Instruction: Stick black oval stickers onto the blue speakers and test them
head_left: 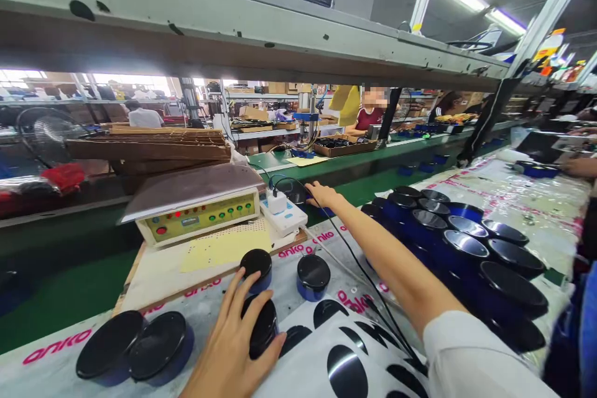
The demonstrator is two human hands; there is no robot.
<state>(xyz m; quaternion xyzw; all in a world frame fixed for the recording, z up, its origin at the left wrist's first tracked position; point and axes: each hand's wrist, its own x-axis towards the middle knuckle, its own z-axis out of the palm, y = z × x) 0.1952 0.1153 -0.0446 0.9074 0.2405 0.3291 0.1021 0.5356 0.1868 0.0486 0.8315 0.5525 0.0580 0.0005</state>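
My left hand (236,329) is at the front of the bench, its fingers spread and its thumb curled round a short blue cylinder with a glossy black top (262,329). Just beyond its fingertips stands another black-topped cylinder (256,267), and a third cylinder (313,275) is to the right. Stretched far forward, my right hand (323,194) has its fingers at the right edge of a round black piece (293,191) by the green belt. Right of my left hand lies a white sheet with black round stickers (321,354). Black cables cross beside my right forearm.
A control box (200,214) and a white power strip (285,214) sit ahead. Two cylinders (161,345) stand at left, and many stacked ones (466,242) at right. An overhead shelf (280,31) spans the view. Beyond the green conveyor (354,183), a person (370,115) sits.
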